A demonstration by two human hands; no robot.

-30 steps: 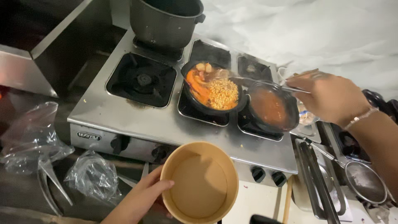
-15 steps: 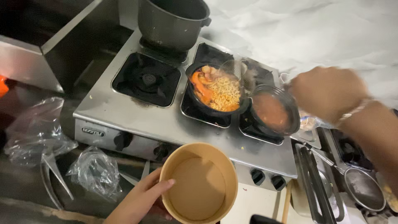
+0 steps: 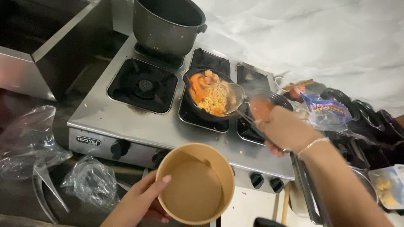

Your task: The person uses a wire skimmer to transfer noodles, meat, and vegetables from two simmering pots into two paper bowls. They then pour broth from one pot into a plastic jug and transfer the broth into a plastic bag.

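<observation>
Our left hand (image 3: 141,201) grips an empty brown paper bowl (image 3: 195,189) below the stove (image 3: 126,122); our right hand (image 3: 286,130) closes on a ladle (image 3: 235,98) over the black pan (image 3: 210,94) of noodles

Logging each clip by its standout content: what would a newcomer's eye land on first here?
First, the small black pan of orange noodles on the steel gas stove, with the right hand dipping a metal ladle into it. Next, the empty round tan paper bowl, held at its rim by the left hand in front of the stove. A big dark grey pot stands on the back burner.
</observation>
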